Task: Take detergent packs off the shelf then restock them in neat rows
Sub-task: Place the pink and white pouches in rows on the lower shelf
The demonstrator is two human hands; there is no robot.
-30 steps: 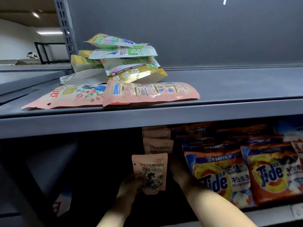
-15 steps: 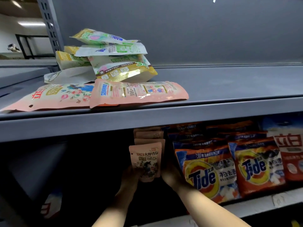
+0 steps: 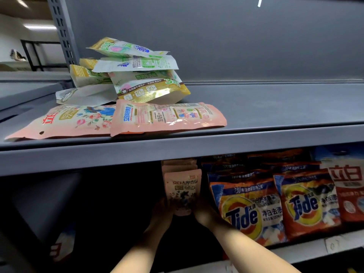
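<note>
Detergent packs are seen on two levels of a grey metal shelf [image 3: 197, 150]. On the lower level, an upright pink pack [image 3: 182, 191] is held at the front of a short row of like pink packs [image 3: 178, 164], which stand behind it. Its lower left edge is gripped by the left hand [image 3: 162, 212], while its lower right edge is met by the right hand [image 3: 204, 213]; whether those fingers are curled round it cannot be told in the shadow. Just beside the row, to its right, orange Tide bags [image 3: 250, 209] are stood upright. On the upper level, two flat pink packs [image 3: 167, 117] are laid near the front edge, and a loose heap of green-and-gold packs [image 3: 137, 75] is piled behind them.
</note>
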